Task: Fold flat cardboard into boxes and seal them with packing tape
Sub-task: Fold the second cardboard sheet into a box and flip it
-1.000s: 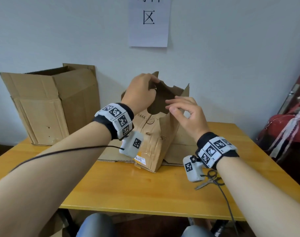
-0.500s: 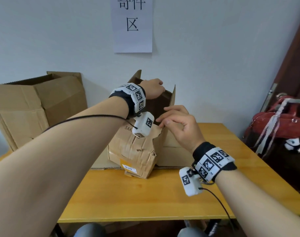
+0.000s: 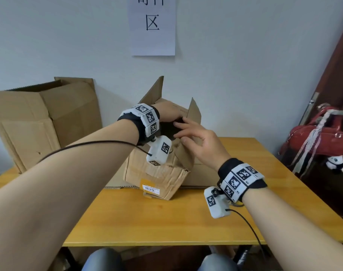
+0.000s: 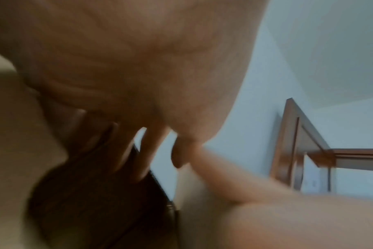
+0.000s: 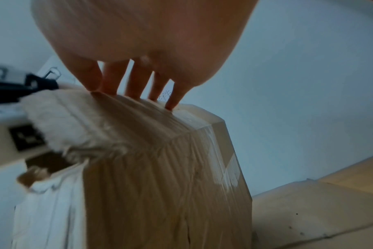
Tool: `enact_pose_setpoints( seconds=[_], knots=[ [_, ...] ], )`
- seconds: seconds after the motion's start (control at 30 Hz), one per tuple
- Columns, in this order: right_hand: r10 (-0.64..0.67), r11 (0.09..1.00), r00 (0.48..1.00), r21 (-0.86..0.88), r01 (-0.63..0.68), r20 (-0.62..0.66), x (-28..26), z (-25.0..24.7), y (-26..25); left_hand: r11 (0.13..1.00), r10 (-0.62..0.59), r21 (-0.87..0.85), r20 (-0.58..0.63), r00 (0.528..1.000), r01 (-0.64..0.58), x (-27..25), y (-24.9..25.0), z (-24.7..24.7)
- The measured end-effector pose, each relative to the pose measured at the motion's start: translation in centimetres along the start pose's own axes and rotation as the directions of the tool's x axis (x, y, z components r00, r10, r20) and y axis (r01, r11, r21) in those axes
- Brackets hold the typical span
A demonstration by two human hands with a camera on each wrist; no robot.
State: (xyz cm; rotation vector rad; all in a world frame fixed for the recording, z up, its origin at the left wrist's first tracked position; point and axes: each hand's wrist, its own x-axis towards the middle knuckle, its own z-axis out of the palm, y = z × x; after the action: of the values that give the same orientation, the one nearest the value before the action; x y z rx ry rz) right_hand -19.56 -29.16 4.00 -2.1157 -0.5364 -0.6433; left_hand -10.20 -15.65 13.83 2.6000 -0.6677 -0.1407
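Both hands (image 3: 183, 132) now press lower onto the box (image 3: 159, 173) top.

- the small box (image 3: 157, 173) in the middle of the desk is brown cardboard, matt, badly creased, torn fuzzy at one corner, with shiny clear tape on its side (image 5: 219, 151)
- big box (image 3: 39, 122) at the desk's back left corner: smoother matt cardboard
- desk (image 3: 166, 218) top looks like yellowish wood, slight sheen
- paper sign (image 3: 152, 26) on the matt wall
- red bag (image 3: 319, 139) off the right edge, kinda glossy
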Motion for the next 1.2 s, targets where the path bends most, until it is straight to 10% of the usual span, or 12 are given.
enact_pose_setpoints(
  seconds=[0.13, 0.37, 0.67, 1.2],
  knots=[
    [0.124, 0.992, 0.985, -0.022, -0.122, 0.12, 0.5, 1.2, -0.2, 0.977, 0.099, -0.148, -0.321, 0.942, -0.154, -1.4, 0.3, -1.9],
    [0.272, 0.94, 0.959, -0.234, -0.247, 0.079, 0.5, 3.0, -1.0, 0.967, 0.106, -0.145, -0.522, 0.846, -0.211, -3.7, -1.0, -4.1],
    [0.406, 0.875, 0.908, -0.329, -0.354, 0.102, 1.3, 3.4, -3.0, 0.979, -0.149, 0.14, -0.022, 0.989, 0.151, -3.9, -4.4, -2.1],
    [0.201, 0.963, 0.972, -0.207, -0.173, 0.122, -0.8, 2.9, 0.4, 0.983, -0.115, 0.144, -0.011, 0.993, 0.115, -3.6, -7.1, 2.0]
  ],
)
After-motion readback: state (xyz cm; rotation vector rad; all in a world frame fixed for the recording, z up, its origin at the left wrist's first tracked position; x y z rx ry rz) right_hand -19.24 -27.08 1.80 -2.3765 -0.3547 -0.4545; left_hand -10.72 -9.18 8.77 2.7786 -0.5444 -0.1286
